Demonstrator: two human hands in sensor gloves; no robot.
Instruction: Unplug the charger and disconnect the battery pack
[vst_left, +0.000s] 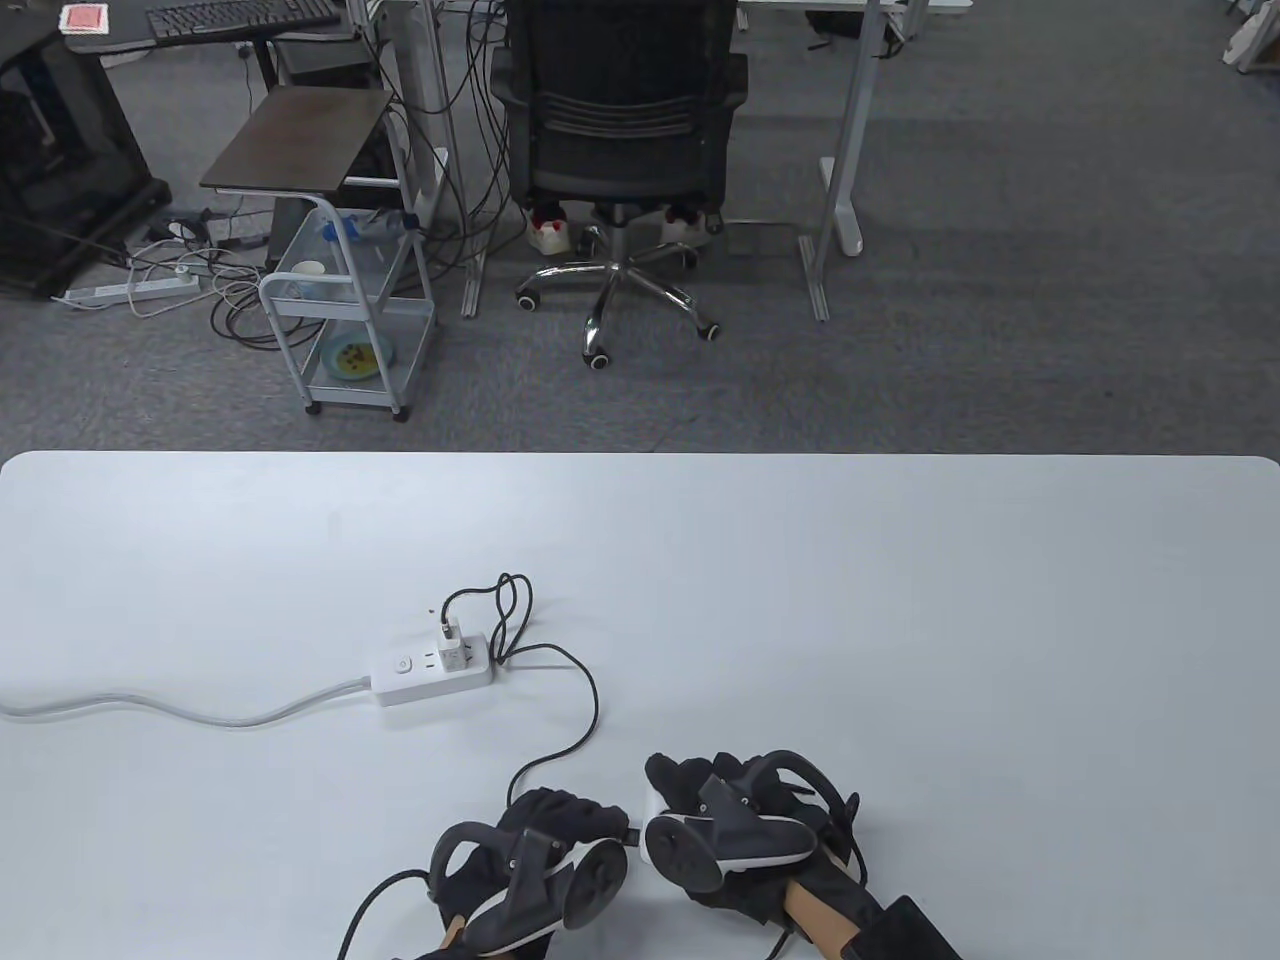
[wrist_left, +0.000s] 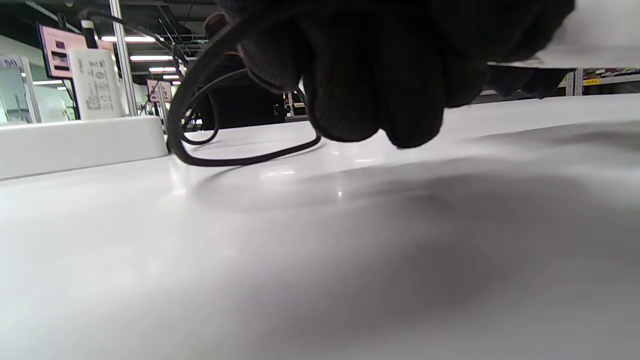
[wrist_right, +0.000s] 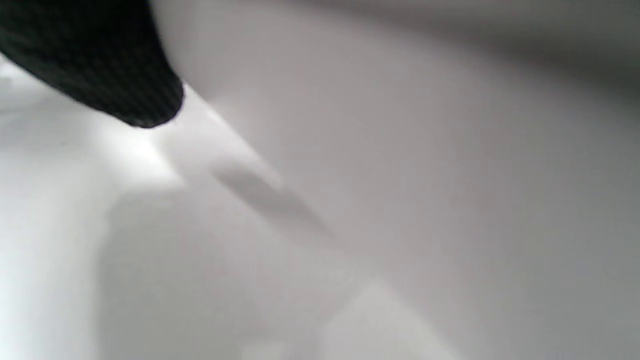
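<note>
A white charger (vst_left: 452, 646) stands plugged into a white power strip (vst_left: 432, 677) at the table's middle left. Its black cable (vst_left: 590, 700) loops beside the strip and runs down to my hands at the front edge. My left hand (vst_left: 585, 818) curls its fingers around the cable's end; the left wrist view shows the fingers (wrist_left: 372, 75) closed on the cable (wrist_left: 240, 160), with the charger (wrist_left: 95, 82) behind. My right hand (vst_left: 680, 788) grips the white battery pack (vst_left: 651, 803), mostly hidden under it. The right wrist view shows one fingertip (wrist_right: 110, 65) on a white surface.
The power strip's grey cord (vst_left: 180, 712) runs off the table's left edge. The white table (vst_left: 900, 620) ends at its far edge; beyond it stand an office chair (vst_left: 625, 130) and a small cart (vst_left: 345, 300) on the floor.
</note>
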